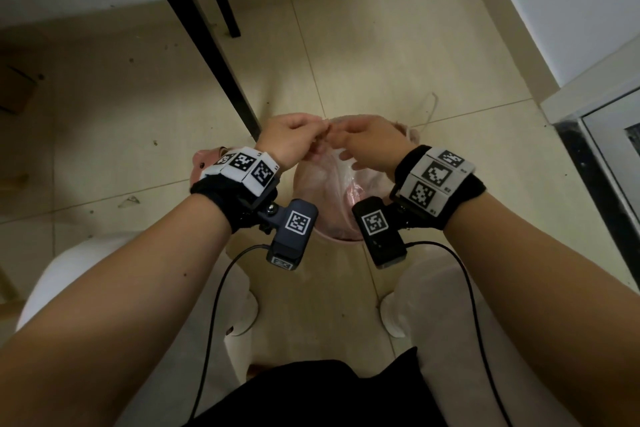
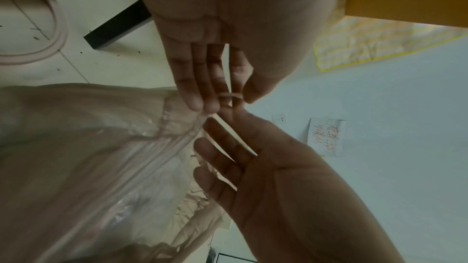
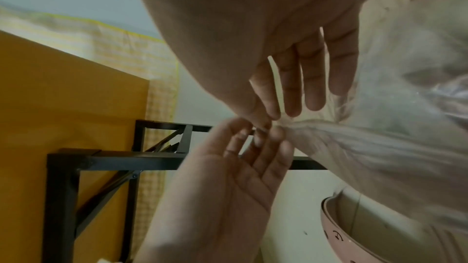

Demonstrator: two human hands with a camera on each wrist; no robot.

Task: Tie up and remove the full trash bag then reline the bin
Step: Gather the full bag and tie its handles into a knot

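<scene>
A pink round bin stands on the floor between my knees, lined with a translucent pink trash bag. Both hands meet above its far side. My left hand pinches the bag's thin drawstring between thumb and fingers, the left hand filling the top of its wrist view. My right hand pinches the gathered neck of the bag with thumb and forefinger; the right hand has its other fingers straight. The bag's contents are hidden.
Black table legs slant down just left of the bin. A pink ring-shaped bin part lies on the tiles at the left. A thin pale loop trails behind the bin. A door frame stands at the right, a cardboard box far left.
</scene>
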